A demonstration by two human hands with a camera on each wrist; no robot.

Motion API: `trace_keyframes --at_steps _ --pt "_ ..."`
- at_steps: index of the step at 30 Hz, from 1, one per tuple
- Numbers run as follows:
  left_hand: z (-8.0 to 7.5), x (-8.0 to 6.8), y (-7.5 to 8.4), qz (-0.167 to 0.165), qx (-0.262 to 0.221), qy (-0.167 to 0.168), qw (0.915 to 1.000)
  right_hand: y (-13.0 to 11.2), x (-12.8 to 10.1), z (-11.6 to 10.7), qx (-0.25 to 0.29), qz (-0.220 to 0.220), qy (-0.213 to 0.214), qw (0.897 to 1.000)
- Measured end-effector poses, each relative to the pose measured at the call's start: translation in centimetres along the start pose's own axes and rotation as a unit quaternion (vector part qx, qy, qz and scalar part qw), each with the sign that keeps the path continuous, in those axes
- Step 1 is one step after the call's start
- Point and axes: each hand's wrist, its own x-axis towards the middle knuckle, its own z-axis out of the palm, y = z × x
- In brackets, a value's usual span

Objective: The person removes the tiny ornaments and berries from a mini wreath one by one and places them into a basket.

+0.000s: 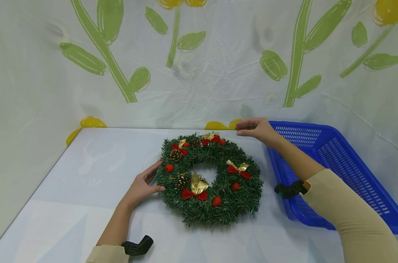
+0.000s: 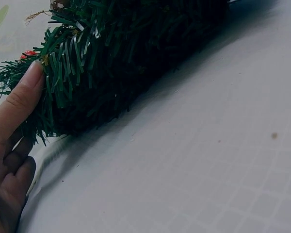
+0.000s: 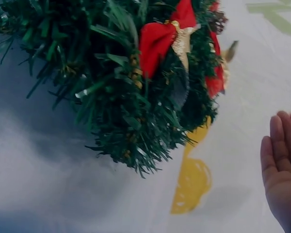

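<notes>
A green Christmas wreath [image 1: 225, 204] lies on the white table, trimmed with red and gold bows [image 1: 195, 190], pinecones [image 1: 182, 182] and red berries [image 1: 217, 201]. My left hand [image 1: 143, 186] grips its left edge. In the left wrist view the thumb [image 2: 26, 85] presses on the greenery while the other fingers are partly hidden. Beyond the wreath's back right side, my right hand [image 1: 256, 129] hovers with nothing in it, apart from the greenery. Its fingers [image 3: 281, 145] look extended in the right wrist view.
To the right stands a blue plastic basket [image 1: 341, 142] with slotted walls, partly behind my right forearm. A pale wall covering [image 1: 218, 84] printed with green stems and yellow flowers rises behind the table [image 1: 71, 226].
</notes>
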Motion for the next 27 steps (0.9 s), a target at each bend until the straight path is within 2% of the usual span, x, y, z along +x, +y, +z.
trace_keyframes --at_steps 8,18,23,27 --pt "0.0 -0.1 -0.2 0.01 -0.003 -0.001 0.9999 1.2 0.9 1.5 0.01 0.0 -0.008 1.0" --pt "0.1 0.0 -0.5 0.018 -0.008 -0.004 0.9998 1.8 1.7 2.9 -0.006 0.019 -0.036 0.999" --pt "0.1 -0.1 -0.4 0.017 -0.005 -0.001 0.9998 1.9 2.2 3.7 -0.011 0.014 -0.062 0.998" --pt "0.1 -0.1 -0.3 0.015 -0.004 -0.001 0.9999 2.2 2.4 4.1 -0.024 0.01 -0.062 0.998"
